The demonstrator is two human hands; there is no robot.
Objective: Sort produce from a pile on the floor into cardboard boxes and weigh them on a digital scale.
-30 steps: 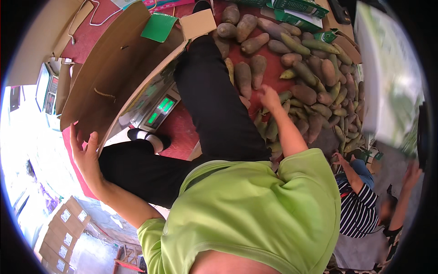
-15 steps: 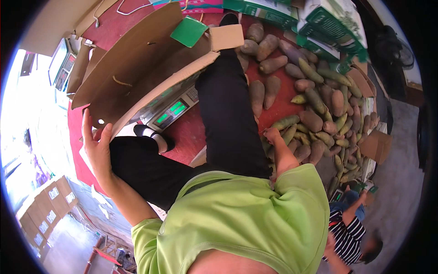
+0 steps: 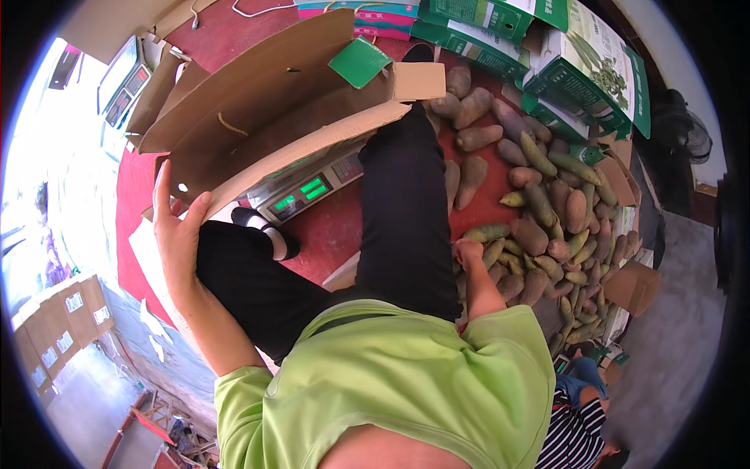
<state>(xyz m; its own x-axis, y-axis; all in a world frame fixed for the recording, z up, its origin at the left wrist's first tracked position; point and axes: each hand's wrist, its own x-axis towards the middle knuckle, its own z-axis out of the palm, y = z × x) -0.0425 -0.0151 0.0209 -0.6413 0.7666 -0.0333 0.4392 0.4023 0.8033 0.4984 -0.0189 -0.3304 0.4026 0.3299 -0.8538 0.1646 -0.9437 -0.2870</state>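
The scene is viewed from the person's head by the left of two fisheye cameras, aimed steeply downward. The lime-green T-shirt (image 3: 391, 375) is seen nearest, along the lower edge; the open cardboard box (image 3: 269, 125) is framed farther off, upper left.

the right hand (image 3: 469, 252), which a second ago reached over the bare red floor (image 3: 492, 199) near two long brownish vegetables (image 3: 471, 181), has drawn nearer, to beside a long green vegetable (image 3: 487, 232) at the heap's near left edge. the large printed white-and-green cardboard carton (image 3: 598, 59), earlier a blur at the right, now stands at the far right. a bare arm at the near right has left view.
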